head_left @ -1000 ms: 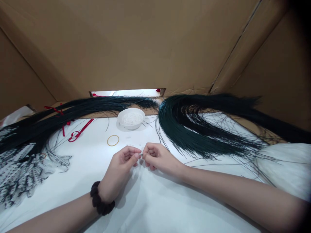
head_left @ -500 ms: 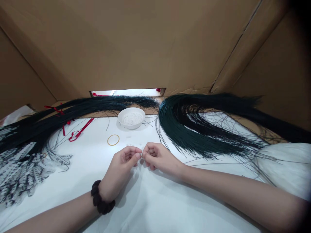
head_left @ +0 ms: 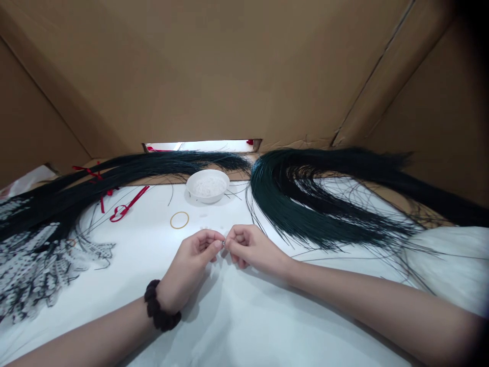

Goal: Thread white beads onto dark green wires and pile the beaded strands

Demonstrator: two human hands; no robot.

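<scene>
Fingertips (head_left: pixel 217 244) of the left hand (head_left: pixel 195 259) and right hand (head_left: pixel 252 248), nearly touching, pinch a tiny dark piece (head_left: pixel 223 244), too small to identify; beyond them sits a round white bowl (head_left: pixel 204 199), while long dark-green strands (head_left: pixel 317 221) curve past the right hand.

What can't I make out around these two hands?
All in the head view:
Small piece: too small, mostly covered by the left hand and right hand.
Pale bits in the white bowl: too small to identify.
White bundle: cut off by the right edge.
Beyond the cardboard: mostly hidden by it.
</scene>
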